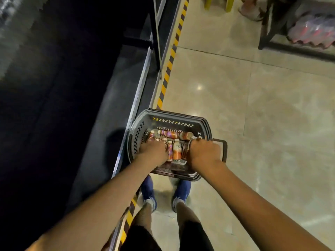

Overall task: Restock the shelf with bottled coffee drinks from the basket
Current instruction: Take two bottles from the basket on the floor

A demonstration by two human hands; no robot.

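Note:
A grey plastic basket (172, 122) stands on the floor beside the shelf, just ahead of my feet. Several bottled coffee drinks (176, 150) with orange and purple labels lie inside it. My left hand (154, 151) reaches down into the left side of the basket, fingers curled over bottles that it hides. My right hand (204, 151) is closed at the right side of the basket, over its rim and next to the fold-down handle (223, 149). The dark shelf (116, 98) runs along my left, its lower board bare.
A yellow-and-black hazard strip (168, 69) marks the floor along the shelf base. Beige floor tiles (262, 115) stretch to the right. A dark rack with wrapped packs of red bottles (311, 31) stands at the far right. Yellow stool legs (229, 4) show at the top.

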